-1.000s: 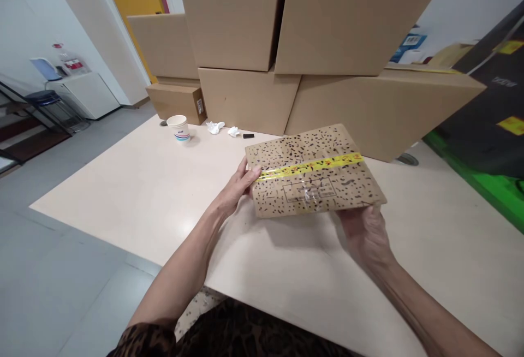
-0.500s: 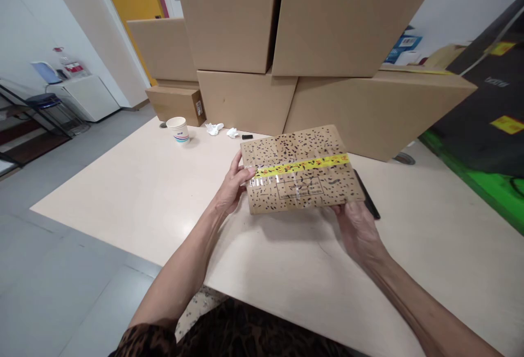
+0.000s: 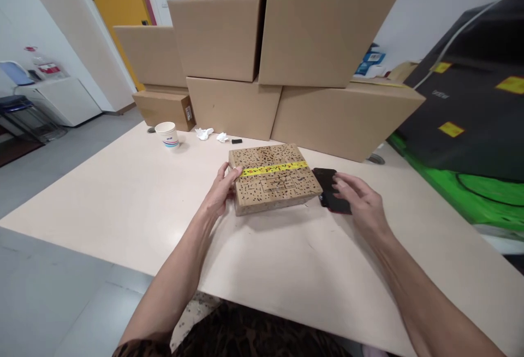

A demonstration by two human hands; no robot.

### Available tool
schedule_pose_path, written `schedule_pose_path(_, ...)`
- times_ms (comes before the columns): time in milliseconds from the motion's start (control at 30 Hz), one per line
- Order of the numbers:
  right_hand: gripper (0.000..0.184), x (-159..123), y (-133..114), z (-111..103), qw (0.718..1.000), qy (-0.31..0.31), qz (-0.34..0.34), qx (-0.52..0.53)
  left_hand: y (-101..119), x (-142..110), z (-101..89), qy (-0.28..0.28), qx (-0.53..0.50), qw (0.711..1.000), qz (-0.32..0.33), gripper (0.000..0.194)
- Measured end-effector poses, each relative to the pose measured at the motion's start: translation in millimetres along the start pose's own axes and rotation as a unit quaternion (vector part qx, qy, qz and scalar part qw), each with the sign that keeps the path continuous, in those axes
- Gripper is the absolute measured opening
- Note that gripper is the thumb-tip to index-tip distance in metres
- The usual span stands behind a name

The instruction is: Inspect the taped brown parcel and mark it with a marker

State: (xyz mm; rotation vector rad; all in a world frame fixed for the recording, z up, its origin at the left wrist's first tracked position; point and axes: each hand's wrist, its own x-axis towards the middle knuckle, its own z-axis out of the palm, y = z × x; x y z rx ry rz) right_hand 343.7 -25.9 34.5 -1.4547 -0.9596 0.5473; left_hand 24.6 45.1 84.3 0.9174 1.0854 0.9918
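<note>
A small cardboard box (image 3: 274,188), covered in black specks and crossed by a strip of yellow tape, is low over the table or resting on it; I cannot tell which. My left hand (image 3: 222,190) grips its left edge, thumb on top and fingers down the side. Apart from the box, my right hand (image 3: 364,201) hovers to its right, fingers loosely bent with nothing visible in them. Under and beside those fingers lie a black flat object (image 3: 325,177) and a second black item with a red edge (image 3: 338,204), both partly hidden.
Large cardboard boxes (image 3: 311,40) are stacked along the back of the pale table (image 3: 135,198). Before them stand a paper cup (image 3: 167,136), crumpled tissues (image 3: 204,134) and a small black piece (image 3: 237,141). A black case-like object (image 3: 462,95) on green material stands right.
The speckled box has come down and shifted left in view, turning flatter. My right hand has let go of it and moved right, over the black items, while my left keeps hold.
</note>
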Motion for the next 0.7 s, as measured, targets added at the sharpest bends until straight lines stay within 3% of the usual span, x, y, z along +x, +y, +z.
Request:
schedule_pose_path(67,0.044,12,4,-9,0.994,-0.023,-0.030,-0.098,-2,3,-1.5,0.009,-0.010,1.000,-0.007,0.118)
schedule_pose_path(133,0.037,22,5,-12,0.971,-0.072,-0.060,-0.220,-3,5,-3.1,0.022,-0.022,0.999,-0.012,0.123)
schedule_pose_path(200,0.031,27,3,-10,0.922,-0.136,-0.085,-0.351,-3,7,-4.3,0.034,-0.031,0.999,-0.012,0.127)
schedule_pose_path(267,0.029,29,-3,-1,0.855,-0.195,-0.088,-0.473,-3,8,-4.7,0.041,-0.040,0.998,-0.008,0.127)
schedule_pose_path(333,0.028,28,-11,11,0.791,-0.224,-0.075,-0.564,-3,8,-4.3,0.044,-0.050,0.998,-0.004,0.127)
schedule_pose_path(400,0.026,25,-19,22,0.753,-0.233,-0.060,-0.612,-4,8,-3.5,0.045,-0.060,0.997,-0.001,0.127)
schedule_pose_path(500,0.023,23,-27,33,0.742,-0.242,-0.037,-0.624,-5,7,-2.6,0.043,-0.070,0.997,-0.003,0.128)
schedule_pose_path(700,0.041,29,-36,22,0.784,-0.239,-0.037,-0.572,-3,5,-3.5,0.015,-0.075,0.997,-0.020,0.135)
